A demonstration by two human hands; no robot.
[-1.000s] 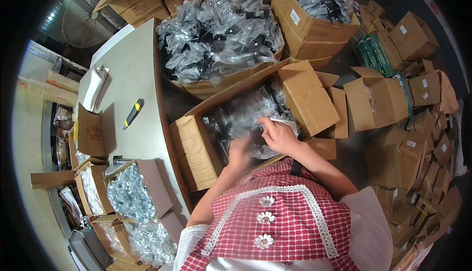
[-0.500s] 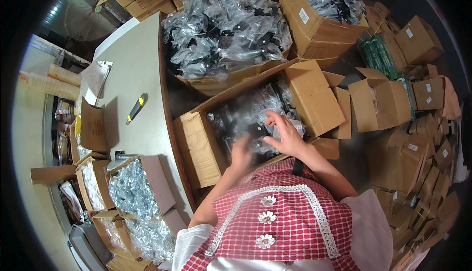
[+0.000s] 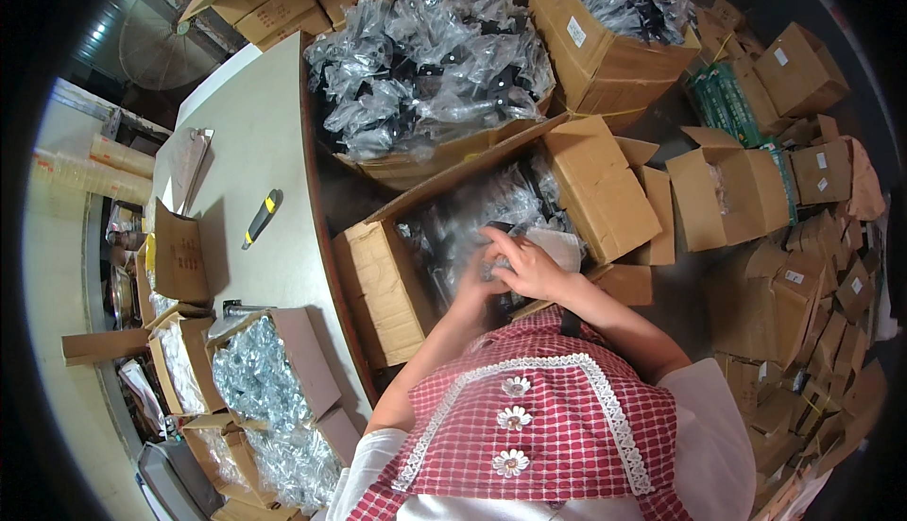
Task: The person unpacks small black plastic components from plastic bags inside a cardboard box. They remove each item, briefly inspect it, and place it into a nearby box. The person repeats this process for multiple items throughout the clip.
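Observation:
My left hand (image 3: 477, 285) and my right hand (image 3: 531, 271) meet over an open cardboard box (image 3: 378, 290) in front of my apron. Between them is a black part in a clear plastic bag (image 3: 498, 227), mostly covered by my fingers. The right fingers curl over it from above. The left fingers close against it from the side and are slightly blurred. Beneath the hands, more clear-bagged dark parts (image 3: 515, 202) fill the box. A pale, translucent flat piece (image 3: 557, 249) lies beside my right hand, inside the box's right side.
A larger carton heaped with bagged black parts (image 3: 430, 77) stands beyond the box, another carton (image 3: 590, 58) at its right. On the grey table (image 3: 227, 134) at left lies a yellow-and-black utility knife (image 3: 262, 219). Cartons of clear packets (image 3: 265, 370) stand lower left; stacked cartons (image 3: 765, 304) crowd the right.
My hands have come together around the bagged black part. Before, they were apart, with the right fingers spread and the left hand blurred. The view has shifted slightly.

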